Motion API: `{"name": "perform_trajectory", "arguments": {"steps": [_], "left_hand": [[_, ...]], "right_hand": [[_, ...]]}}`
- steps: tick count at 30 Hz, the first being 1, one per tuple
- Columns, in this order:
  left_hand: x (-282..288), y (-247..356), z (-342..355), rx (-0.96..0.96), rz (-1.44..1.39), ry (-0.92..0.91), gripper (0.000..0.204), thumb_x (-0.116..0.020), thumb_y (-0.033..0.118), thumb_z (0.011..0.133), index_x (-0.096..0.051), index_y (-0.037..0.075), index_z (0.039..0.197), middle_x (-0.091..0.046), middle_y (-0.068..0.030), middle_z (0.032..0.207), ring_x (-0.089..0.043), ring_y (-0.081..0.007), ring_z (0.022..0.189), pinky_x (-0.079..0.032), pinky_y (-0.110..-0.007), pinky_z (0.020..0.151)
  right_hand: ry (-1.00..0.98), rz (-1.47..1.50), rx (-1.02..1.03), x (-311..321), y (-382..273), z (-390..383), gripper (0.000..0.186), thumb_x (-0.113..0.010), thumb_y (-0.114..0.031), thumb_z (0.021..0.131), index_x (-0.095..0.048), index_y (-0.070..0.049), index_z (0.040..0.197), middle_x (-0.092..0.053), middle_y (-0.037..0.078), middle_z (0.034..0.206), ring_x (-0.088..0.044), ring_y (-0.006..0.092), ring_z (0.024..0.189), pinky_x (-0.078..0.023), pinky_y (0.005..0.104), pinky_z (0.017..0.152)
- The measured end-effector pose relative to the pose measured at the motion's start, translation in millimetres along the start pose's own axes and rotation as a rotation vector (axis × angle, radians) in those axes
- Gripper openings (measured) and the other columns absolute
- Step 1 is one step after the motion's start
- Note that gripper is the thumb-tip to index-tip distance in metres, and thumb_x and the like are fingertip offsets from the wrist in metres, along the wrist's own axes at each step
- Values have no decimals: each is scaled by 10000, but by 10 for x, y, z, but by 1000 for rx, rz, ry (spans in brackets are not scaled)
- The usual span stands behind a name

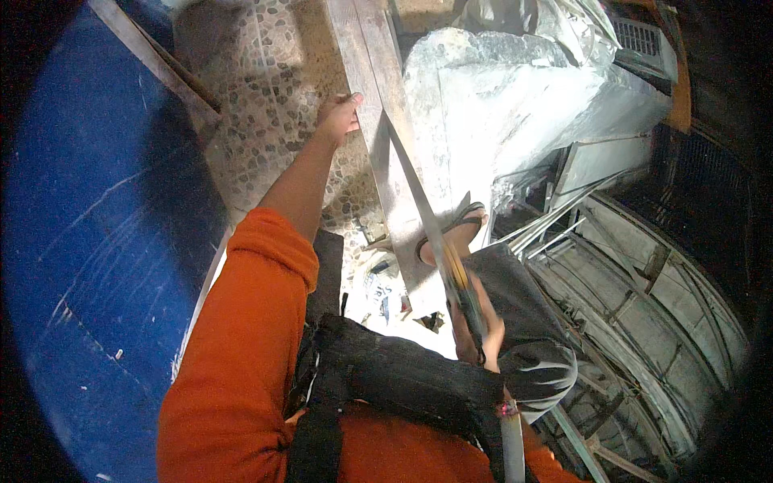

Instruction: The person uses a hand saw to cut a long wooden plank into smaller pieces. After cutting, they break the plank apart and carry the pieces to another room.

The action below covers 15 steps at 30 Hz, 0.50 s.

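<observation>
A long wooden plank (394,201) runs from the top of the view down toward my lap. My left hand (341,119) is closed around its left edge, thumb on top. In my right hand (489,322), near my right knee, is the handle of a handsaw, slightly smeared by motion. The long narrow saw blade (417,181) slants up and left across the plank, its tip near the board's middle. My right foot in a dark flip-flop (460,229) presses beside or on the plank; the exact contact is hidden behind the blade.
A large blue panel (88,241) fills the left side. Under the plank is a pebble-patterned surface (270,88). A whitish sheet-like bulk (515,97) stands at the upper right. Metal frames (644,298) lie at the right, and a white printed bag (382,294) is below the plank.
</observation>
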State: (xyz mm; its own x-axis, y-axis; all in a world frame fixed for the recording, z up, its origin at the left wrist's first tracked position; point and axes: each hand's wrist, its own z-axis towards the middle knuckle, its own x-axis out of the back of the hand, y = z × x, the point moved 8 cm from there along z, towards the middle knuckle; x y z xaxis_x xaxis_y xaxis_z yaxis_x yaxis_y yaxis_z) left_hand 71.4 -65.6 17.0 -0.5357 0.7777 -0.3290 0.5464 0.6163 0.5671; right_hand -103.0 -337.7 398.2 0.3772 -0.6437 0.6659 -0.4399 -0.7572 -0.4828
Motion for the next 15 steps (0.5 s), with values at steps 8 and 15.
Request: {"name": "perform_trajectory", "arguments": {"steps": [8,15], "left_hand": [[-32,-64,146,-3,250,-9,388,-751,324,928,-663,6,1131,-685,-90,982,-680,-204,849,-586,-370,749],[303,-296,286,39,49,-4,505,-812,354,864,-636,-19,1157,-682,-151,1051,-693,-264,857,-596,-423,821]], "right_hand": [[90,27,281,-1093,-752,2127,480,-653,-205,926,-594,-17,1363,-730,249,1058,-719,344,982,-531,385,856],[-60,27,22,-125,-220,451,544,-649,-195,947,-532,7,1438,-639,199,1347,-601,275,1275,-438,385,1101]]}}
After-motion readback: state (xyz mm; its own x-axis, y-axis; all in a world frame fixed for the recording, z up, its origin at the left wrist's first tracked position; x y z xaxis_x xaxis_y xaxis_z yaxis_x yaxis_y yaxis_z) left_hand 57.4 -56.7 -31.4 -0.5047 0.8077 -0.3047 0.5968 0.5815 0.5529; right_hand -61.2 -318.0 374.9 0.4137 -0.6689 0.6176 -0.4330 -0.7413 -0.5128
